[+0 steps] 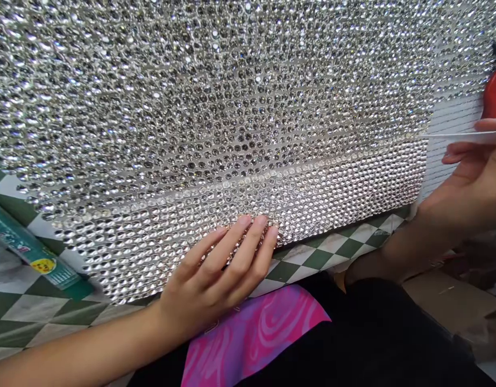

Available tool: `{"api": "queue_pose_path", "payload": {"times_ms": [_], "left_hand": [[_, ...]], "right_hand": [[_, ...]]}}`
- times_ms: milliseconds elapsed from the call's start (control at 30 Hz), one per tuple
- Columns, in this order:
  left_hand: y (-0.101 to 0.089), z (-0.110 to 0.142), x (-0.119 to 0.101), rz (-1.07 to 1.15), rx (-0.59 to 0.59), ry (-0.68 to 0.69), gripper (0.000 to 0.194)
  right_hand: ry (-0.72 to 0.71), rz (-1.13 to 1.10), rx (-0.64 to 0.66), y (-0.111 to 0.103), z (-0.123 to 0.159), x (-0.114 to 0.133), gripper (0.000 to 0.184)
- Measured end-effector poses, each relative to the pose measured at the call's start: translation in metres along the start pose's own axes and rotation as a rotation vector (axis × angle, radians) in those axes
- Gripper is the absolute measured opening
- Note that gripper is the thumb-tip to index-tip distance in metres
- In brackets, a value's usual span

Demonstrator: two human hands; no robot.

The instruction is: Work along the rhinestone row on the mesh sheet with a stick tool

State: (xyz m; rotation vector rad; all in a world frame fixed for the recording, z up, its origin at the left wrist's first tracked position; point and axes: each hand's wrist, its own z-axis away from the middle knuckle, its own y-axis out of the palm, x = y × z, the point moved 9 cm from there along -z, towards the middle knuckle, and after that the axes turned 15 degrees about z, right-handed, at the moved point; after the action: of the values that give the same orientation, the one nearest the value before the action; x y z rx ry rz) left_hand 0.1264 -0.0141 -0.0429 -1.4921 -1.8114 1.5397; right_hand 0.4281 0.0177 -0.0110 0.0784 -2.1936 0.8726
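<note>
A wide sheet of silvery rhinestones point(215, 107) in close rows spreads before me. Along its near side, a band of the stones point(332, 188) has a warmer, smoother shine. My left hand point(227, 263) lies flat on that band near its lower edge, fingers stretched out and holding nothing. At the right edge is my right hand point(474, 172), partly cut off by the frame. A thin white thread point(453, 135) runs taut from the sheet's right edge into its fingers. Where the fingers close on it is partly out of view.
A red-handled tool with a black tip point(494, 91) lies at the far right on a white ruled surface point(445, 121). A green tube point(38, 258) rests at the left on the green-and-white checked tablecloth point(324, 252). Clear plastic point(1, 269) is beside it.
</note>
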Motion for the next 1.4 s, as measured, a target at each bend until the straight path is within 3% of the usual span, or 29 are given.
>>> {"api": "queue_pose_path", "payload": {"times_ms": [100, 233, 400, 600, 1400], "left_hand": [[-0.001, 0.0, 0.001, 0.01, -0.006, -0.001, 0.049], [0.0, 0.002, 0.001, 0.028, -0.015, -0.013, 0.044], [0.001, 0.003, 0.0, 0.035, 0.0, -0.015, 0.051], [-0.001, -0.001, 0.0, 0.047, -0.021, -0.015, 0.053], [0.0, -0.002, 0.001, 0.041, -0.019, -0.016, 0.05]], "right_hand": [[-0.093, -0.176, -0.046, -0.007, -0.006, 0.001, 0.024], [-0.126, -0.158, -0.047, -0.013, -0.008, -0.011, 0.036], [-0.255, -0.103, 0.031, -0.012, 0.007, -0.01, 0.017], [-0.215, 0.038, 0.06, -0.008, 0.018, -0.009, 0.007], [-0.204, 0.054, -0.009, -0.01, 0.018, -0.013, 0.009]]}}
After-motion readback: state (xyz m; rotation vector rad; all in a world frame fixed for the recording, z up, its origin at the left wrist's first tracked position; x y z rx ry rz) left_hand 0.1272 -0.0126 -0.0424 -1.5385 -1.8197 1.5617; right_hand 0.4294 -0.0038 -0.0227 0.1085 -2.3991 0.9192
